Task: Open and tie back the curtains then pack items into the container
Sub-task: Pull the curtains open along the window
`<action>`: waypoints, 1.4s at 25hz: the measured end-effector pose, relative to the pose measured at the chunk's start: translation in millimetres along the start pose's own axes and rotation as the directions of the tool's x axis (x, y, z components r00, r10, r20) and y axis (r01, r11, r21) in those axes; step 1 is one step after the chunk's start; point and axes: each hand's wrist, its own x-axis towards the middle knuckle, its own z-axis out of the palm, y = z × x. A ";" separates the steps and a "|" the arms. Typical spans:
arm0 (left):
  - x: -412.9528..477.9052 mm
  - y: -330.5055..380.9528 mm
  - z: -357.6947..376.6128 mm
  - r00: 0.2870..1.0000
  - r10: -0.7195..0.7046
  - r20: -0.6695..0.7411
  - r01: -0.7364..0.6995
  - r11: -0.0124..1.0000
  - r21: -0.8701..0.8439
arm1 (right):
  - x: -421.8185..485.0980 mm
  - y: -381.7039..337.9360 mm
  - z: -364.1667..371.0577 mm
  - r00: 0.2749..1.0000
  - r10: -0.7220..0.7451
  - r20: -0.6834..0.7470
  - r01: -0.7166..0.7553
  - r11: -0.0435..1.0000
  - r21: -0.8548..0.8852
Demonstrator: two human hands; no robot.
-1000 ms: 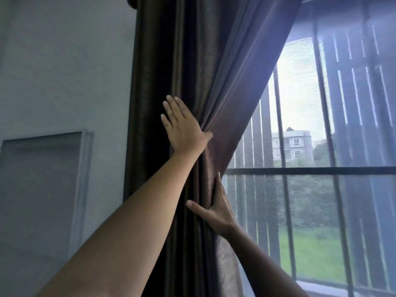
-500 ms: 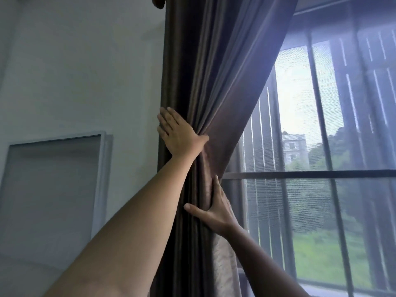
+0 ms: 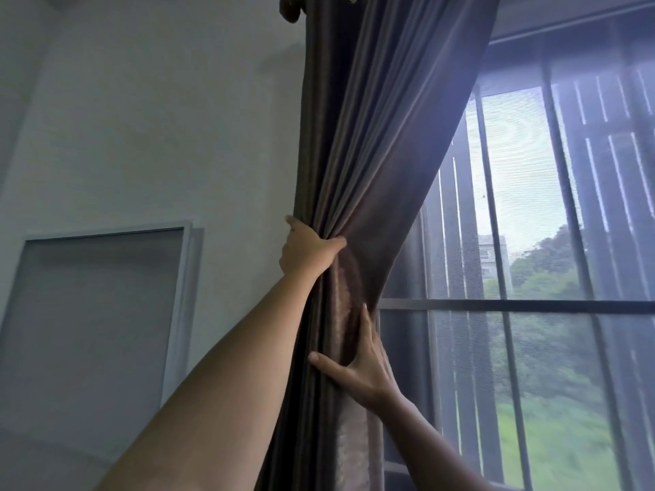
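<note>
A pale wall [image 3: 149, 136] fills the left side. Low on it sits a grey rectangular panel [image 3: 92, 320] in a light frame. At the top, a dark round rod end [image 3: 291, 8] sticks out against the wall. On the right is a window [image 3: 531, 305] with dark bars, one horizontal and several upright. Through it, far off, a pale building [image 3: 491, 251] stands beside green trees [image 3: 546, 274], with grass [image 3: 553, 444] lower down and bright sky above. Dark vertical slats [image 3: 609, 143] cover the upper right.
</note>
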 end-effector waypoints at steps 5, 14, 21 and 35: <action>-0.9 -6.9 -20.0 0.976 0.184 -0.118 -0.159 0.968 0.196 | 13.4 -16.8 25.0 0.997 -0.014 0.073 0.006 0.993 0.115; 11.4 -39.1 -67.8 0.951 0.291 -0.104 -0.250 0.922 0.296 | 37.5 -45.7 99.1 0.988 -0.090 0.123 0.053 0.960 0.276; 4.2 -37.8 -94.2 0.950 0.305 -0.062 -0.276 0.917 0.287 | 41.2 -68.5 129.8 0.970 -0.153 0.190 0.090 0.949 0.303; -49.0 -22.1 -26.7 0.987 0.163 0.005 -0.155 0.931 0.331 | -9.4 -5.9 13.8 0.946 0.054 0.320 -0.094 0.989 0.110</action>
